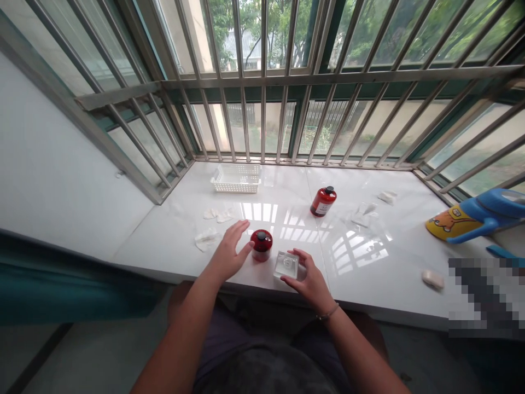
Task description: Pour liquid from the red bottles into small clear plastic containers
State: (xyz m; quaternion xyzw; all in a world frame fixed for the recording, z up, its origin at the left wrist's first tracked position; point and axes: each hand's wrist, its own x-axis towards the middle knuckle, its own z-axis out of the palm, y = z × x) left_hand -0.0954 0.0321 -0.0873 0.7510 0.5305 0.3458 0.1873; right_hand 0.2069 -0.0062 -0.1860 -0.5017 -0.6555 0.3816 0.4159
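Close to the ledge's front edge stands a red bottle with a black cap. My left hand is just to its left, fingers spread and thumb close to the bottle's side; whether the thumb touches it I cannot tell. To the right of the bottle is a clear, square, glass-like container with a round mark on top. My right hand grips its right side between thumb and fingers. A second red bottle with a black cap stands farther back and has a white label.
A white perforated basket stands near the window bars. Crumpled white pieces and clear plastic wrapping lie around. At right are a blue and yellow bottle on its side and a small pale object.
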